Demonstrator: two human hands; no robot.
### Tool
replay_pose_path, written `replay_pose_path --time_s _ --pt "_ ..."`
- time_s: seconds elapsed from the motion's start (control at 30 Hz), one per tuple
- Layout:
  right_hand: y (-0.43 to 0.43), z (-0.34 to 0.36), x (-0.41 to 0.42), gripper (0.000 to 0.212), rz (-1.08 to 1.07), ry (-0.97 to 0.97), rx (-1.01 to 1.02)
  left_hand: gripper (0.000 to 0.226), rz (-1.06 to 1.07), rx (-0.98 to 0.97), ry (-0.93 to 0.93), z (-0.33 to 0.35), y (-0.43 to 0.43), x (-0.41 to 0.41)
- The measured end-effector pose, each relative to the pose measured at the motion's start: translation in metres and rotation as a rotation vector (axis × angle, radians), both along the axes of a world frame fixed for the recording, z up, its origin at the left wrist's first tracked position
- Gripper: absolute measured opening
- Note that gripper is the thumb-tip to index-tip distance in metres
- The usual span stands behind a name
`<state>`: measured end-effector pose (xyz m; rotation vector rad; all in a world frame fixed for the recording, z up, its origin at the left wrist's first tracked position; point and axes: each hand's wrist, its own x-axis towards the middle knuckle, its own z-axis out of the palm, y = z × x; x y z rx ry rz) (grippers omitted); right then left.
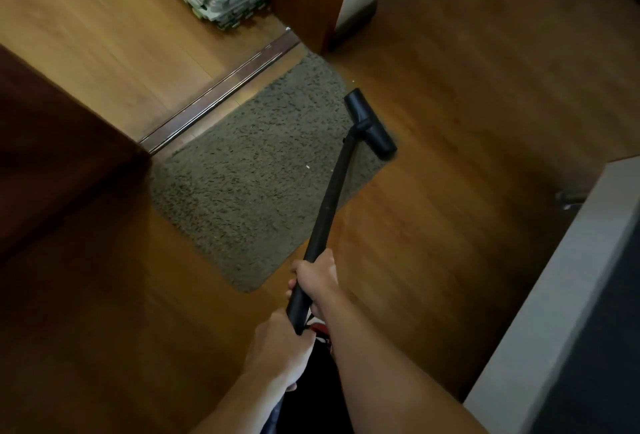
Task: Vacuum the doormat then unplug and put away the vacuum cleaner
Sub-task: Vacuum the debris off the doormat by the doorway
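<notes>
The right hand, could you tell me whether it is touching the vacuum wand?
Touching. The head view shows the right hand wrapped round the vacuum wand, gripping it.

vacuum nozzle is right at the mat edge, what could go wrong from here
1. The nozzle sits at the doormat's right edge, next to the wood floor. A sideways stroke could catch the edge and fold or drag the mat.
2. The white speck lies left of the nozzle, so it may get missed.
3. The door post stands near the mat's far corner. A long push on the wand could knock it.
</notes>
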<state>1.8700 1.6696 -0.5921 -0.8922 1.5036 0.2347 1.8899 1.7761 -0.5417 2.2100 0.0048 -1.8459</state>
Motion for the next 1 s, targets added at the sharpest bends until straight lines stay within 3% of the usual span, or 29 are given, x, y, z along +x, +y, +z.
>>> replay_pose_path --time_s 0.47,0.6,1.0 --pt "0.197 0.011 0.011 0.037 0.013 -0.023 0.068 0.013 -0.002 -0.037 -0.061 0.018 0.197 0.010" --pt "0.245 0.017 0.013 0.039 0.039 -0.024 0.080 0.020 -0.020 -0.039 -0.068 0.026 0.246 0.013" --pt "0.308 0.015 -0.001 0.043 0.102 0.022 0.063 0.010 0.051 0.005 -0.016 0.019 0.309 -0.008"
